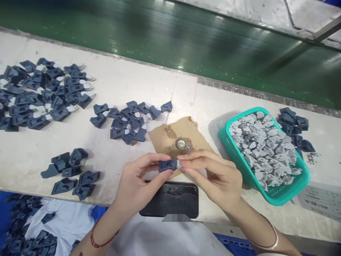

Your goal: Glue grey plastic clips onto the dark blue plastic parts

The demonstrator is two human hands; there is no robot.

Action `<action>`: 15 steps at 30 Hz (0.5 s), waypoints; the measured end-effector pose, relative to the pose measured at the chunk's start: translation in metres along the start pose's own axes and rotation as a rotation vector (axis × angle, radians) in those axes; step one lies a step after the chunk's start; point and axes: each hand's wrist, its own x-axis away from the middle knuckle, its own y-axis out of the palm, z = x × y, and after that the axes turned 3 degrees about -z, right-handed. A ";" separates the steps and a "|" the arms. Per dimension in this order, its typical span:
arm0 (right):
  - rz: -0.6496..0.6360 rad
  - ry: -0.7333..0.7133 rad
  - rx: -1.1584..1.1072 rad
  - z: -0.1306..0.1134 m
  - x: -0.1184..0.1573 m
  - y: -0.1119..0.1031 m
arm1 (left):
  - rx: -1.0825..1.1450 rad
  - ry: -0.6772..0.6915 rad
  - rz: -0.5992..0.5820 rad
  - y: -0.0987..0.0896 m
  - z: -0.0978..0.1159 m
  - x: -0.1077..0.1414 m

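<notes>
Between my two hands is a dark blue plastic part (167, 165) with a recess in its face. My left hand (142, 177) pinches its left end between thumb and fingers. At its right end, my right hand (213, 174) pinches a small light grey piece (178, 164) that meets the blue part; how far it is seated I cannot tell. Just beyond my hands lies a piece of brown cardboard (173, 133) with a small round cap-like dish (181, 143) and wet spots. A black phone (177, 200) lies below my hands.
A teal basket (283, 199) of light grey pieces (266, 145) stands at right. Blue parts with grey ends (128, 119) lie at centre left and in a large pile (34, 92) far left. Plain blue parts lie left (71, 174) and right (293, 124). A green conveyor belt (160, 39) runs behind.
</notes>
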 end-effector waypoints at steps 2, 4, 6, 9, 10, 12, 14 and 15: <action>0.000 -0.004 0.041 0.000 0.003 0.002 | -0.026 0.034 0.028 0.004 -0.001 0.000; -0.012 -0.004 0.075 0.001 0.005 0.003 | -0.039 0.058 0.026 0.008 -0.001 0.001; -0.020 -0.002 0.094 0.003 0.008 0.002 | -0.067 0.070 0.003 0.009 0.001 0.003; -0.048 0.017 0.117 0.005 0.011 -0.001 | -0.176 0.125 -0.059 0.004 0.009 0.003; -0.053 0.030 0.115 0.005 0.011 -0.003 | -0.224 0.159 -0.068 0.000 0.012 0.002; -0.018 0.059 0.113 0.007 0.010 -0.009 | -0.318 0.232 -0.004 -0.014 0.016 -0.004; 0.092 0.078 0.200 0.009 0.006 -0.020 | -0.406 0.262 0.179 -0.034 0.016 -0.013; 0.162 0.081 0.297 0.010 0.003 -0.028 | -0.459 0.250 0.292 -0.045 0.016 -0.019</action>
